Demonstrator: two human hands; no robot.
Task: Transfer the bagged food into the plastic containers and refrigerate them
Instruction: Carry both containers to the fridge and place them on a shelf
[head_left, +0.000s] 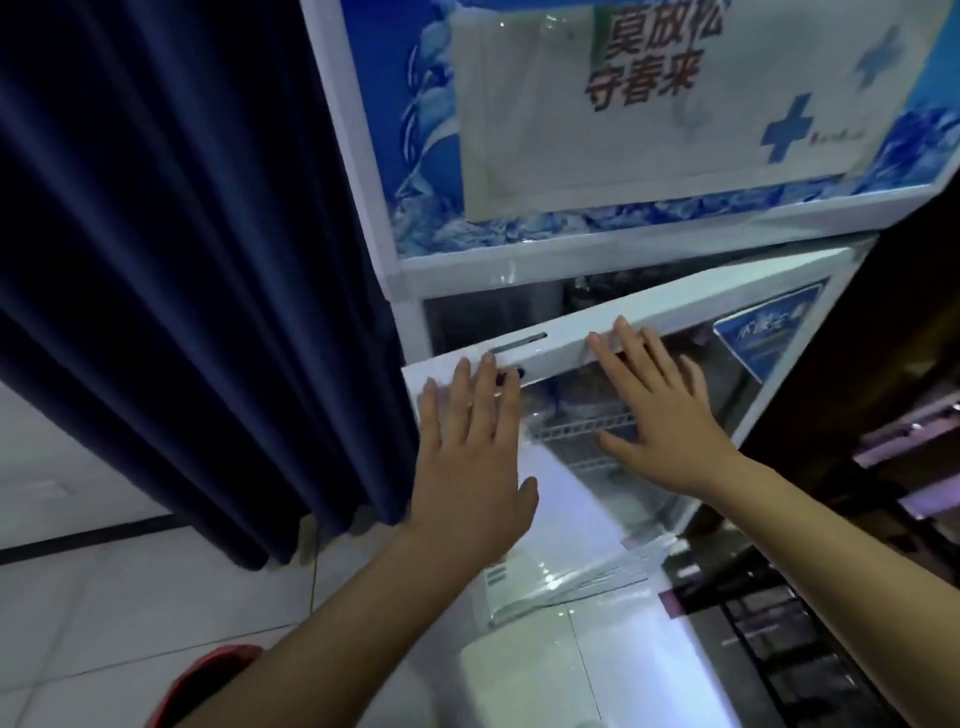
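A dark blue curtain (171, 270) hangs in heavy folds down the left side, reaching almost to the pale tiled floor (130, 613). Beside it stands a white fridge (649, 236) whose upper panel carries blue ice artwork and a taped-on paper sign (649, 109) with red Chinese characters and blue crosses. Below that panel, the glass door (623, 317) of the fridge stands ajar, its left edge swung out from the cabinet so a dark gap shows behind its white top rail. Through the glass I can see a wire shelf (582, 431); what sits on or above it is too blurred to name, and no bags or containers can be made out anywhere. A blue sticker (763, 332) sits at the door's upper right corner.

Both hands lie flat against the door. The left hand (467, 457) presses with straight, spread fingers near the left edge, fingertips by the small lock (511, 373). The right hand (660, 410) is likewise spread and released, gripping nothing, its fingertips on the top rail.
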